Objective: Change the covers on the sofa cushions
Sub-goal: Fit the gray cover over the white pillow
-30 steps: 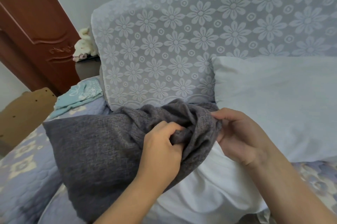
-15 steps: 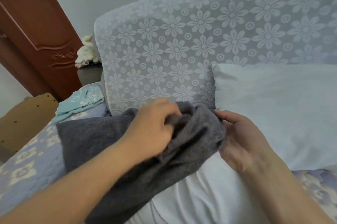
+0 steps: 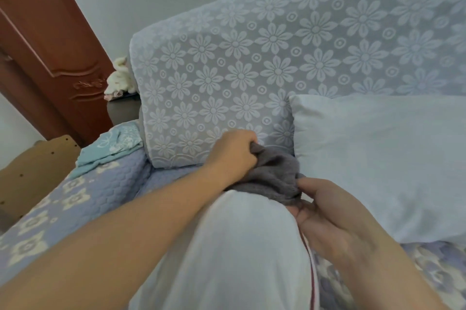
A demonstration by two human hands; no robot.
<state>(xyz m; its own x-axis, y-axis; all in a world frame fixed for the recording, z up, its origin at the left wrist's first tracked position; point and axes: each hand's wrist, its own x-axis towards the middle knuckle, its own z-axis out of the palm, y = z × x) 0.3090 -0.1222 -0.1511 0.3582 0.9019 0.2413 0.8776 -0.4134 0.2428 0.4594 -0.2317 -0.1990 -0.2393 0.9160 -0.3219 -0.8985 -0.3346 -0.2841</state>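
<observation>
Sofa (image 3: pixel 277 57), both hands (image 3: pixel 233 155) gripping grey cover (image 3: pixel 274 176)

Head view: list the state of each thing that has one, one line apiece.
grey cover: bunched up at the far end of the insert, mostly peeled off.
white cushion insert: largely bare.
left hand: grips the grey cover.
right hand: pinches the cover's edge.
white pillow: bare, leaning on the sofa back.
wooden door: open or shut, cannot tell.
</observation>
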